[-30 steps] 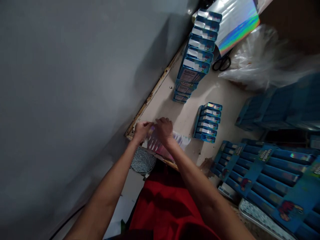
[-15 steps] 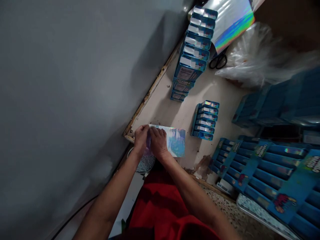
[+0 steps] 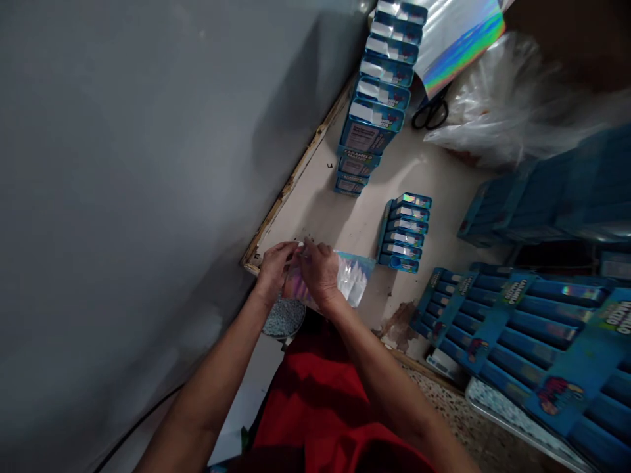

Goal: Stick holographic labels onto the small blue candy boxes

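Note:
A shiny iridescent sheet [image 3: 355,279] lies at the near edge of the white table, its right part bent and reflecting white. My left hand [image 3: 274,266] pinches the sheet's left end, fingers closed. My right hand [image 3: 319,272] is on the sheet just beside it, fingers curled and gripping near the upper edge. Between the fingertips a small pale bit shows, too small to name. Right of the sheet stands a small blue display box [image 3: 404,233] with several blue packs in it.
A tall row of blue boxes [image 3: 377,118] stands along the grey wall [image 3: 148,131]. Scissors [image 3: 430,115], a holographic roll [image 3: 458,46] and clear plastic bags [image 3: 507,105] lie behind. More filled blue display boxes [image 3: 513,328] stand at right. A bowl of pale pellets [image 3: 283,317] sits below my hands.
My hands have drawn slightly apart, the right one moving right. The sheet has turned and bent, and its right end now reflects white.

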Tool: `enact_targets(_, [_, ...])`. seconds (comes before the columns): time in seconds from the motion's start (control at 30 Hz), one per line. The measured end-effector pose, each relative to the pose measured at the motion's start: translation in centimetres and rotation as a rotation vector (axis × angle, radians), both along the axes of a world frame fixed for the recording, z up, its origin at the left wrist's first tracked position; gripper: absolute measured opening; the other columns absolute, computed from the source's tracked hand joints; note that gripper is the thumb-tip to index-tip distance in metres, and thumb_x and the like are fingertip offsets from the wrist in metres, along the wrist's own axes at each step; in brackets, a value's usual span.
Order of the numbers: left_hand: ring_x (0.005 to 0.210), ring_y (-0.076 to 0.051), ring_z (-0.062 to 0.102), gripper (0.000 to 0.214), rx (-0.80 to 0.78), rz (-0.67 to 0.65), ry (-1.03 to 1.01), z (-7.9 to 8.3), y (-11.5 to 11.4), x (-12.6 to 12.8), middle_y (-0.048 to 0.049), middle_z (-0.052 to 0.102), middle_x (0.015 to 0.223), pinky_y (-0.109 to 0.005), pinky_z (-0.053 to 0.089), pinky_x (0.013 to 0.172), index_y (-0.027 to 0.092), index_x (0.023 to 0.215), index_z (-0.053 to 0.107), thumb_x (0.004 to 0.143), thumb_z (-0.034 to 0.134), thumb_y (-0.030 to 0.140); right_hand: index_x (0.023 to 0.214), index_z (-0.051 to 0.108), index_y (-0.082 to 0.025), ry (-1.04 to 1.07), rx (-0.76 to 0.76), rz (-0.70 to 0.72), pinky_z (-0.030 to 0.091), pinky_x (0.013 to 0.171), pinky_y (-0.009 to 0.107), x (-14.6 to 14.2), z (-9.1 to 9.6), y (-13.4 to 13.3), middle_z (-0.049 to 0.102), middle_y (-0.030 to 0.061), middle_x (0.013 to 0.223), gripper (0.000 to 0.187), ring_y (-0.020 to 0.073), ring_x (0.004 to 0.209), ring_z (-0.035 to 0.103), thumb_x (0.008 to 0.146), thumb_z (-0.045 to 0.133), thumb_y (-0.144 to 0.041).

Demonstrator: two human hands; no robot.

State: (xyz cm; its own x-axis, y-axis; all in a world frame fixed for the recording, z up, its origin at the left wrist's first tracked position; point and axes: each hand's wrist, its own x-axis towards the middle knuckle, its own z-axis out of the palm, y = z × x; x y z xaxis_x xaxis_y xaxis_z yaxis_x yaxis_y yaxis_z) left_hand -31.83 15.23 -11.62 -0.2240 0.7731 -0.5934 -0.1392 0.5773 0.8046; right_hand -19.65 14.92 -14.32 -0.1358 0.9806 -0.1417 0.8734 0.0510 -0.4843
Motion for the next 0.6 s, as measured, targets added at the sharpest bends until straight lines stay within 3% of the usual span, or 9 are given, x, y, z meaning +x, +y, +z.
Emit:
enact_targets(0.13, [0.082, -0.020, 0.067, 0.033, -0.008, 0.041, -0.023, -0.1, 0.0, 0.5, -0.0088, 0.076, 0.090, -0.027, 0.051, 0.066, 0.015, 0.083, 0.076, 0.070, 0.078, 0.044, 0.136, 0.064, -0.024, -0.081, 0.016, 0.094, 0.035, 0.083, 0.037, 0.2, -0.1, -0.1, 0.072, 0.0101, 0.106, 0.036, 0.0254, 0.098, 0.059, 0.106, 0.049, -0.037])
enact_targets(0.27, [0.073, -0.016, 0.062, 0.026, 0.010, 0.092, 0.141, -0.9, -0.1, 1.3, -0.0048, 0.073, 0.076, -0.026, 0.048, 0.067, 0.014, 0.080, 0.075, 0.076, 0.073, 0.039, 0.143, 0.059, -0.025, -0.125, 0.028, 0.143, 0.032, 0.085, 0.039, 0.5, -0.6, -0.8, 0.071, 0.0113, 0.109, 0.038, 0.0260, 0.101, 0.058, 0.107, 0.045, -0.031])
enact_targets(0.37, [0.077, -0.017, 0.064, 0.025, 0.135, 0.083, 0.279, -1.3, -0.4, 2.0, -0.0043, 0.074, 0.081, -0.026, 0.050, 0.074, 0.015, 0.084, 0.076, 0.081, 0.070, 0.039, 0.145, 0.057, -0.030, -0.118, 0.030, 0.132, 0.029, 0.086, 0.039, 0.9, -0.7, -1.0, 0.071, 0.0093, 0.110, 0.039, 0.0249, 0.103, 0.058, 0.107, 0.047, -0.027])
enact_targets(0.47, [0.083, -0.018, 0.066, 0.026, 0.240, 0.061, 0.310, -1.4, -0.9, 2.4, -0.0056, 0.075, 0.089, -0.028, 0.051, 0.081, 0.016, 0.091, 0.077, 0.086, 0.068, 0.041, 0.137, 0.064, -0.034, -0.101, 0.055, 0.093, 0.027, 0.086, 0.038, 1.5, -0.6, -0.7, 0.073, 0.0067, 0.104, 0.034, 0.0230, 0.098, 0.057, 0.107, 0.049, -0.029])
enact_targets(0.6, [0.081, -0.018, 0.065, 0.023, 0.199, 0.084, 0.231, -1.1, -1.3, 2.8, -0.0051, 0.074, 0.084, -0.028, 0.051, 0.079, 0.016, 0.087, 0.076, 0.083, 0.070, 0.038, 0.120, 0.074, -0.033, -0.074, 0.100, 0.064, 0.024, 0.083, 0.038, 2.1, -0.3, 0.0, 0.073, 0.0054, 0.094, 0.027, 0.0210, 0.092, 0.055, 0.106, 0.051, -0.031])
